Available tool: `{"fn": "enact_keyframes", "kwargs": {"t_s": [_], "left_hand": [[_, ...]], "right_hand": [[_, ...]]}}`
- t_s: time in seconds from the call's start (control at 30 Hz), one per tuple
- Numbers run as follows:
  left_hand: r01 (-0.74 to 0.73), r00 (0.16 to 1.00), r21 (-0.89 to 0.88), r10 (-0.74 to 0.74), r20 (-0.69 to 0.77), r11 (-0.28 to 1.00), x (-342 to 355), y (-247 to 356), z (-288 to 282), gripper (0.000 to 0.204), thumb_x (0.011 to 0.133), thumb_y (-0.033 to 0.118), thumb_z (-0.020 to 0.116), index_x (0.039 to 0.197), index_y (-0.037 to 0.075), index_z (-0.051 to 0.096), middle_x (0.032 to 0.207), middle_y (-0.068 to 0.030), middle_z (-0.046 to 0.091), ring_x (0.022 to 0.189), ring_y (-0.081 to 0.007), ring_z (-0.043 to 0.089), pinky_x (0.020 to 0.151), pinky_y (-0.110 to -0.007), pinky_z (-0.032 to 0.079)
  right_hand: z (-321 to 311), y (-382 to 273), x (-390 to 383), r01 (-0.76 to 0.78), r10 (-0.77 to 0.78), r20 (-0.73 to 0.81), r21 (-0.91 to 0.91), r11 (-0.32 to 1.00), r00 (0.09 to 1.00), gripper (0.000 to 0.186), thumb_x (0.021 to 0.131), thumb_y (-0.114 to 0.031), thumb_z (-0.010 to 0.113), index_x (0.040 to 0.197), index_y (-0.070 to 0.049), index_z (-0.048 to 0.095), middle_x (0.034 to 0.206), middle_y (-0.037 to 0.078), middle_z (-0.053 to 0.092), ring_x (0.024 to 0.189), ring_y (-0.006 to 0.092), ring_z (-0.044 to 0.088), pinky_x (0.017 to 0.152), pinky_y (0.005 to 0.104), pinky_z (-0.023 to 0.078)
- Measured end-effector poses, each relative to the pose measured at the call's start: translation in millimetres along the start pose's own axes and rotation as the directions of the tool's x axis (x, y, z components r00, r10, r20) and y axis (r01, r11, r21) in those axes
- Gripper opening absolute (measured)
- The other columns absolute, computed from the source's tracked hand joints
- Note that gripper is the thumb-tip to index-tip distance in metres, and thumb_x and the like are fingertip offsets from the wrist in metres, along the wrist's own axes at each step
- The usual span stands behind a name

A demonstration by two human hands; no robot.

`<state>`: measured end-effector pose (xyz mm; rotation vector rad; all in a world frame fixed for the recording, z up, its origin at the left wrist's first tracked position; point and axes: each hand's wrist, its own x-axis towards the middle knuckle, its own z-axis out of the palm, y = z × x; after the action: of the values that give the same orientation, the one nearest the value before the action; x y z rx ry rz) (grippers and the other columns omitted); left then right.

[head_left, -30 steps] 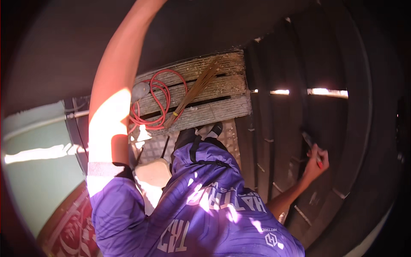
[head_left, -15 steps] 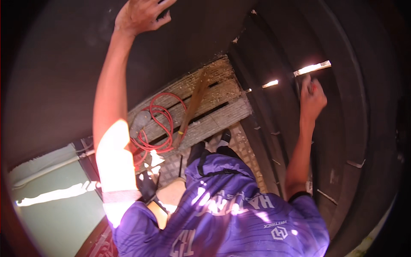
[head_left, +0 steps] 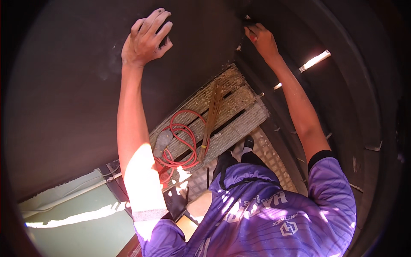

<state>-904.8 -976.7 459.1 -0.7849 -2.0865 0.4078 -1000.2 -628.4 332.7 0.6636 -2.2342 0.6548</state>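
- Small dark hand tool with a red part (head_left: pixel 253 38): in right hand (head_left: pixel 266 46), up at the corner seam; only the red shows clearly, tip lost in the dark, exact type can't tell
- Right grip: fingers bunched tight round the tool, no gap visible; contact with the surface can't be confirmed
- Left hand (head_left: pixel 147 39): fingers loosely spread and part curled, holding nothing, in front of matt dark-grey flat wall (head_left: pixel 77 111); touching or just off it, can't tell
- Done, my read: flat wall and ribbed dark-grey side wall (head_left: pixel 355 98) look dark over most of their area
- Outstanding, my read: pale ragged flecks (head_left: pixel 239 47) along the seam near the right hand, chalky smudges (head_left: pixel 105 70) on the flat wall, bright narrow slits (head_left: pixel 316 61) across the ribbed wall; call it partway, can't pin it closer
- Below: weathered grey-brown slatted platform (head_left: pixel 246 124) littered with pale bits; looped red hose (head_left: pixel 188 111) and brown stick bundle with yellow tie (head_left: pixel 212 113) lie on it, well apart from both hands
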Motion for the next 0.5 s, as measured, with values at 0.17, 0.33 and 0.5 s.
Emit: {"fn": "enact_keyframes", "kwargs": {"t_s": [0.17, 0.33, 0.5], "left_hand": [[0.014, 1.000, -0.004, -0.014, -0.004, 1.000, 1, -2, -5, 0.033, 0.072, 0.025, 0.067, 0.103, 0.019, 0.058, 0.129, 0.0059, 0.056, 0.124, -0.0094, 0.050, 0.098, -0.031, 0.031], [0.012, 1.000, -0.028, -0.012, -0.015, 1.000, 7, 3, -10, 0.030, 0.073, 0.023, 0.065, 0.102, 0.017, 0.058, 0.129, 0.0043, 0.056, 0.124, -0.0112, 0.050, 0.097, -0.030, 0.031], [-0.021, 1.000, -0.063, 0.020, -0.012, 0.998, 1, 0, -12, 0.030, 0.073, 0.021, 0.065, 0.102, 0.016, 0.059, 0.130, 0.0024, 0.057, 0.124, -0.0142, 0.052, 0.098, -0.031, 0.030]], "right_hand": [[-57, -12, -61, -0.033, 0.033, -0.073, 0.005, 0.999, 0.997, 0.006, 0.085, -0.007, 0.066, 0.087, -0.003, 0.063, 0.083, 0.015, 0.059, 0.072, 0.0363, 0.062, 0.059, 0.0405, 0.052], [-170, -45, -151, -0.244, 0.224, -0.172, -0.105, 0.964, 0.959, 0.010, 0.083, 0.001, 0.068, 0.093, -0.001, 0.066, 0.088, 0.016, 0.065, 0.076, 0.0318, 0.066, 0.067, 0.0352, 0.054], [-270, -67, -239, -0.373, 0.320, -0.203, -0.350, 0.859, 0.926, 0.012, 0.082, 0.004, 0.068, 0.094, 0.000, 0.067, 0.090, 0.016, 0.067, 0.077, 0.0277, 0.067, 0.071, 0.0332, 0.055]]}}
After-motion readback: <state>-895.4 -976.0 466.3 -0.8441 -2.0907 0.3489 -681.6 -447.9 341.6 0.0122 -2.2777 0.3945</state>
